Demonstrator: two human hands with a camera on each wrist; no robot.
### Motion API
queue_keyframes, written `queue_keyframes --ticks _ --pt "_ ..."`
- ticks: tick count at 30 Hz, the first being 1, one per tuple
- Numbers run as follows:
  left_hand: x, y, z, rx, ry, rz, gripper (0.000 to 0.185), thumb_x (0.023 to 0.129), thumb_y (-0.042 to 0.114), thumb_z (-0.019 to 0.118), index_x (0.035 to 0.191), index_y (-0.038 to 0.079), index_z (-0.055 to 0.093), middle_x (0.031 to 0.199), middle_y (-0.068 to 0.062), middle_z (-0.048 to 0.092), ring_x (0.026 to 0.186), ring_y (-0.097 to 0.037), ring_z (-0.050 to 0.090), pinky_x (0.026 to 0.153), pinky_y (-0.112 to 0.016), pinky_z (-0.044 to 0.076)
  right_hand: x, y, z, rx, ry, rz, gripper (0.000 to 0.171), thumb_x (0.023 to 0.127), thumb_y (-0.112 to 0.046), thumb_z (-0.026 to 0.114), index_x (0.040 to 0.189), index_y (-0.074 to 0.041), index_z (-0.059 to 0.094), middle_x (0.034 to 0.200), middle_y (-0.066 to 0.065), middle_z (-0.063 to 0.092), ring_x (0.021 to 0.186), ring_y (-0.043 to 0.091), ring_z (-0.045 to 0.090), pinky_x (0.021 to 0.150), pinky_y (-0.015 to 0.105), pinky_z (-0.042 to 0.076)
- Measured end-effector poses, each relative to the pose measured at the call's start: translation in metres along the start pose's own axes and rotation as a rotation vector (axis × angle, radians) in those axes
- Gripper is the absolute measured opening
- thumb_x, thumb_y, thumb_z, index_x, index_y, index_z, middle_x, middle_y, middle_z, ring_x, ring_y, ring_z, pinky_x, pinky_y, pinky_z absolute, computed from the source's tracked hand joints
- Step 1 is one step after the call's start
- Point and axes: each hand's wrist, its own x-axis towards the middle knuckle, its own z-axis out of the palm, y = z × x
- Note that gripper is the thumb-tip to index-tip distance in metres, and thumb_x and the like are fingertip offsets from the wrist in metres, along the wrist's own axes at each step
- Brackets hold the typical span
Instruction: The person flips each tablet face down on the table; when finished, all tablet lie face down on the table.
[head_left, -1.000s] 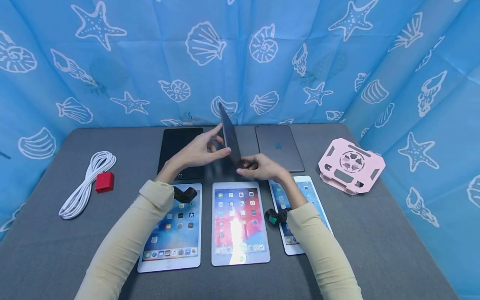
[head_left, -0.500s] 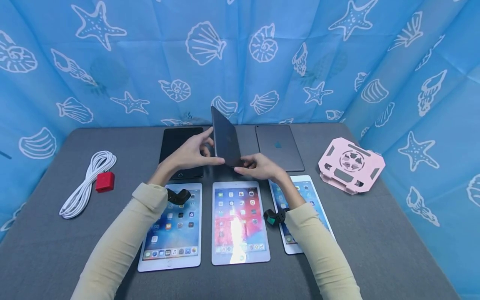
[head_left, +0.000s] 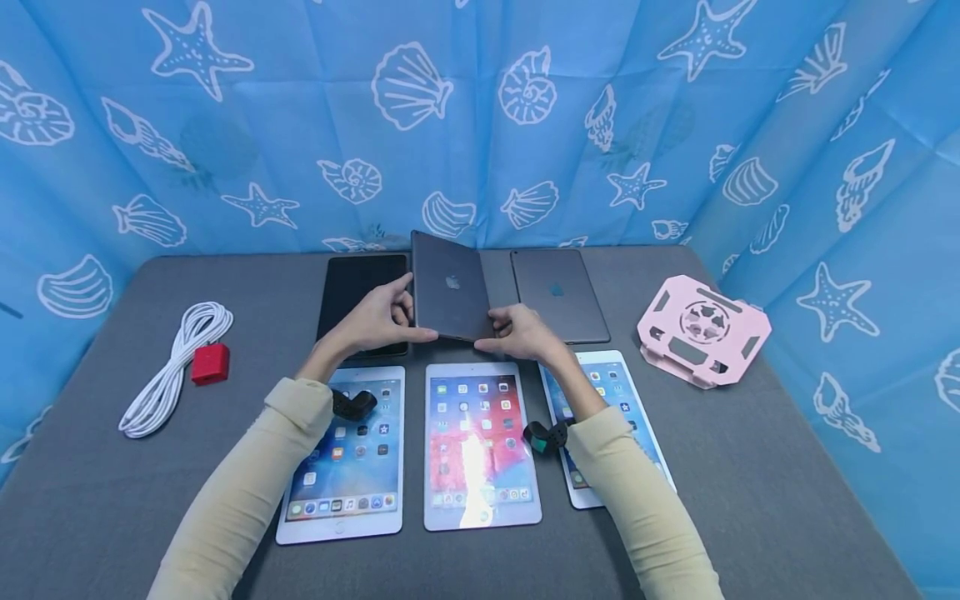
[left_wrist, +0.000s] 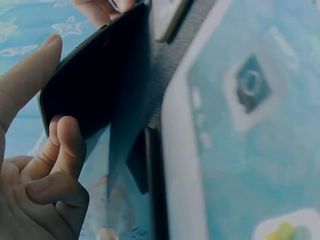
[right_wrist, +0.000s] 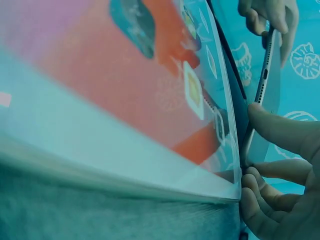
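Observation:
A dark grey tablet (head_left: pixel 452 296) is tilted at the back middle of the table, its logo side facing up toward me. My left hand (head_left: pixel 372 320) grips its left edge, thumb on the back and fingers under the screen side. At its near right corner, my right hand (head_left: pixel 522 335) pinches it between thumb and fingers. In the left wrist view the black screen (left_wrist: pixel 92 82) shows underneath, unlit. The edge with the charging port (right_wrist: pixel 265 74) faces the right wrist camera.
A black tablet (head_left: pixel 352 287) lies left of the held one, and a grey tablet (head_left: pixel 562 304) lies face down to its right. Three lit white tablets stand in the front row, the middle one (head_left: pixel 483 523) nearest. A white cable (head_left: pixel 172 375), red block (head_left: pixel 210 363) and pink stand (head_left: pixel 701 332) flank them.
The grey tablet has turned from nearly on edge to a lower tilt, so its back and logo now show. My left hand has moved left and a little down with it; the right hand barely moved.

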Motion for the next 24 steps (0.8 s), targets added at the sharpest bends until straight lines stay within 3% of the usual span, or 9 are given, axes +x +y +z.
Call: queue_keyframes --ticks 13,24 --pt "0.006 -0.016 0.009 0.067 -0.031 -0.055 0.115 0.084 0.033 0.086 0.162 -0.004 0.011 0.088 -0.005 0.058 0.058 -0.012 0.053 0.064 -0.028 0.047 0.0 -0.001 0.001 0.011 0.072 0.023 0.069 0.089 -0.017 0.08 0.148 0.003 0.049 0.138 0.025 0.061 0.126 0.036 0.061 0.106 0.046 0.051" --pt "0.012 -0.012 0.018 0.201 -0.036 -0.063 0.115 0.082 0.043 0.085 0.161 -0.006 0.016 0.085 -0.002 0.059 0.052 -0.012 0.038 0.06 -0.03 0.038 -0.003 0.0 0.0 -0.028 0.105 0.073 0.069 0.089 -0.016 0.08 0.148 0.003 0.049 0.14 0.025 0.06 0.136 0.038 0.054 0.112 0.048 0.047"
